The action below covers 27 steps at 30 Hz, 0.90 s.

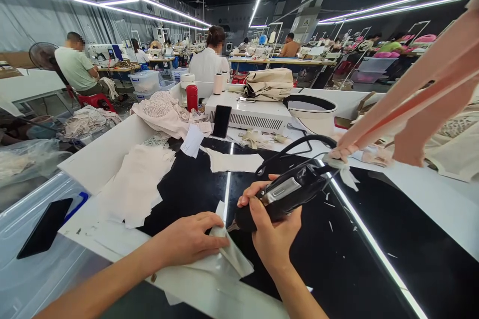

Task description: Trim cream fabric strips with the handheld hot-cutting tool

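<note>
My right hand (275,224) is wrapped round a black corded handheld tool (284,194), whose narrow metal tip points left, close beside a pale piece of fabric (235,255). Thumb and fingers of my left hand (192,239) pinch that fabric near the front edge of the black work surface (359,239). The tool's black cable loops up behind it, towards hanging pink strips of cloth (407,94). Left of my hands lies a stack of cream fabric pieces (138,182), and a cut cream piece (237,162) lies further back.
Behind the black surface stand a phone (221,121), a white vented box (249,112), a red bottle (192,98) and a round cream container (312,112). Another phone (45,227) rests on a clear plastic lid at the left. Several people sit at workstations further off.
</note>
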### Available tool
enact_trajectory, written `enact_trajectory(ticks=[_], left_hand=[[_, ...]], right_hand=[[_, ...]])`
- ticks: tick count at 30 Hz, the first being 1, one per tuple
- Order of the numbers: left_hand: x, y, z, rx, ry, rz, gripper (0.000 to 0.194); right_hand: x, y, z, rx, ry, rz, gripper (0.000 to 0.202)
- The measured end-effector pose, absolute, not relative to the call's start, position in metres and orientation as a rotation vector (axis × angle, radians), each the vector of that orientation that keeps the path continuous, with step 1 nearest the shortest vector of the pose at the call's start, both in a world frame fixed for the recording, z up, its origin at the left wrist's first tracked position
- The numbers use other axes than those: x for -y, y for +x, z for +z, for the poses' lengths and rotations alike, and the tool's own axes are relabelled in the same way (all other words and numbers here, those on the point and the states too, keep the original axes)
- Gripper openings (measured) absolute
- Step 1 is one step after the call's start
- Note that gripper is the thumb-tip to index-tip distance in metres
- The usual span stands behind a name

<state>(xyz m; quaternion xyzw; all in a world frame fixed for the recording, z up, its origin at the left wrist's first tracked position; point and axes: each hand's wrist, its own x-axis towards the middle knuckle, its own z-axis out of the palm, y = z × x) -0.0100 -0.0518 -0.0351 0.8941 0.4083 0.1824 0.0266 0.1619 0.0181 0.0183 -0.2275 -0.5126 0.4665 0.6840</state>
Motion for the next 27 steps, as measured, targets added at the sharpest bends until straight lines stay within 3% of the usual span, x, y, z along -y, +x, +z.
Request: enact_trajectory(ticks=[27], left_hand=[[0.053,-0.008,-0.031,-1.312,2.655,0.565,0.027]], right_hand=[[-0.033,0.147,0.013,1.17,-0.541,1.033,0.035]])
